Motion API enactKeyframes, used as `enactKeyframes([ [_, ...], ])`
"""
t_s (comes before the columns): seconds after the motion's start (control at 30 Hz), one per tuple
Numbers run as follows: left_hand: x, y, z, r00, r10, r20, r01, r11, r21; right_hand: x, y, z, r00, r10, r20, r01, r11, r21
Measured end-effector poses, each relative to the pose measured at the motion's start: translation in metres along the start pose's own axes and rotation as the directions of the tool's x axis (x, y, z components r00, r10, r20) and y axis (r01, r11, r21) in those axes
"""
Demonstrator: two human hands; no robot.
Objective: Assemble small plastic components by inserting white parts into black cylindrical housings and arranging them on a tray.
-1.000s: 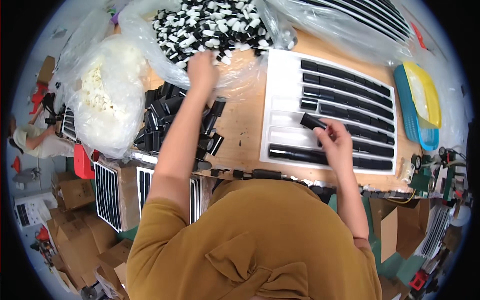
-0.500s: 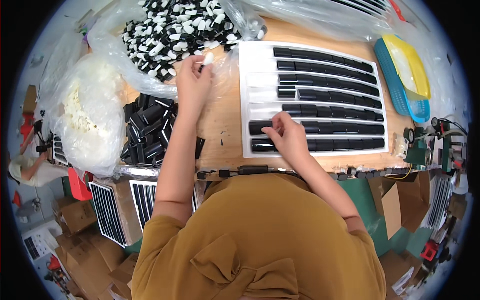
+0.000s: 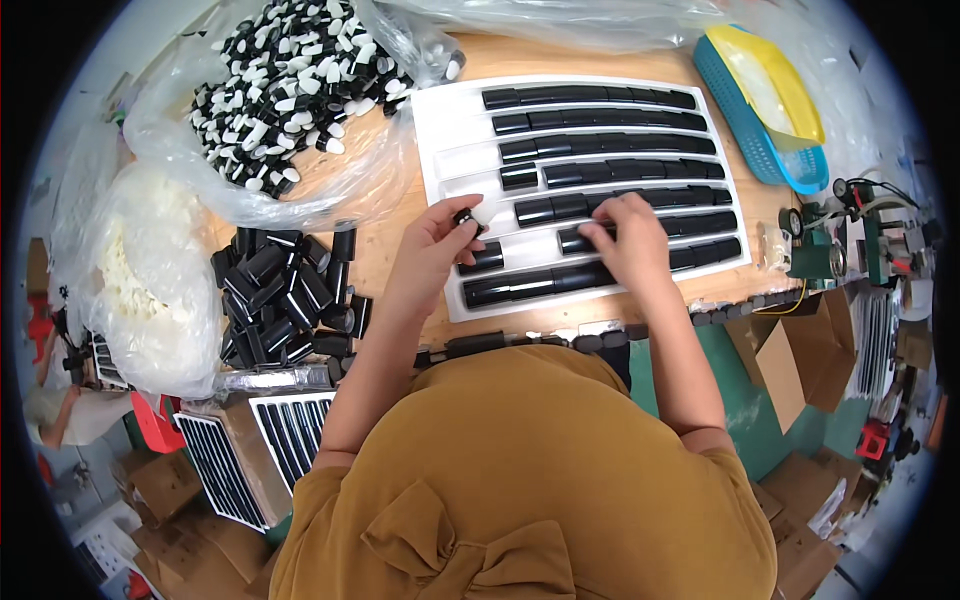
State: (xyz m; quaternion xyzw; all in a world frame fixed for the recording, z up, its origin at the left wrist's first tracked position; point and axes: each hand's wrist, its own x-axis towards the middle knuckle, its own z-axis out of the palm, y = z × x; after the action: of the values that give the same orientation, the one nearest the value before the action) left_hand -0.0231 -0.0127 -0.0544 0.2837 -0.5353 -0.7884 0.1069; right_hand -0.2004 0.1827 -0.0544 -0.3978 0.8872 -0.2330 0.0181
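Note:
My left hand (image 3: 440, 245) pinches a small black piece with a white rounded tip (image 3: 484, 212) near the tray's left edge. My right hand (image 3: 637, 240) is over the lower rows of the white tray (image 3: 470, 185), fingers curled, its thumb against a black cylindrical tube (image 3: 576, 240). Its fingertips partly hide that row. Black tubes lie end to end in several long slots. A gap separates the right hand's tube from another black tube (image 3: 487, 257) beside my left hand.
Black-and-white pieces (image 3: 290, 95) fill a clear plastic sheet at the far left. Loose black tubes (image 3: 285, 295) lie nearer, beside a bag of cream-white pieces (image 3: 140, 280). A blue basket (image 3: 745, 120) holds a yellow one (image 3: 770, 90). Cardboard boxes (image 3: 810, 350) stand below the table.
My left hand has come from the pile down to the tray with the white-tipped piece. My right hand has moved right along the row. The whole view has shifted.

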Motion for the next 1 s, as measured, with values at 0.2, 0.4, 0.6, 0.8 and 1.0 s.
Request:
enactKeyframes([
  [0.2, 0.002, -0.004, 0.009, 0.997, 0.035, 0.062, -0.035, 0.999, -0.013, -0.004, -0.010, 0.002, 0.914, -0.353, 0.201, 0.351, 0.935, 0.048],
  [0.4, 0.000, -0.003, 0.008, 0.996, 0.013, 0.092, -0.006, 0.997, -0.079, 0.001, -0.011, -0.004, 0.870, -0.385, 0.308, 0.380, 0.922, 0.079],
  [0.6, 0.000, -0.007, 0.009, 0.996, 0.025, 0.085, -0.020, 0.998, -0.057, 0.007, -0.014, -0.008, 0.864, -0.260, 0.432, 0.237, 0.966, 0.106],
  [0.8, 0.002, -0.011, 0.008, 0.996, 0.019, 0.082, -0.011, 0.996, -0.093, 0.010, -0.016, -0.011, 0.713, -0.485, 0.506, 0.516, 0.852, 0.089],
  [1.0, 0.001, -0.010, 0.010, 0.994, -0.013, 0.106, 0.017, 0.999, -0.034, 0.012, -0.010, -0.016, 0.720, -0.604, 0.342, 0.633, 0.774, 0.034],
])
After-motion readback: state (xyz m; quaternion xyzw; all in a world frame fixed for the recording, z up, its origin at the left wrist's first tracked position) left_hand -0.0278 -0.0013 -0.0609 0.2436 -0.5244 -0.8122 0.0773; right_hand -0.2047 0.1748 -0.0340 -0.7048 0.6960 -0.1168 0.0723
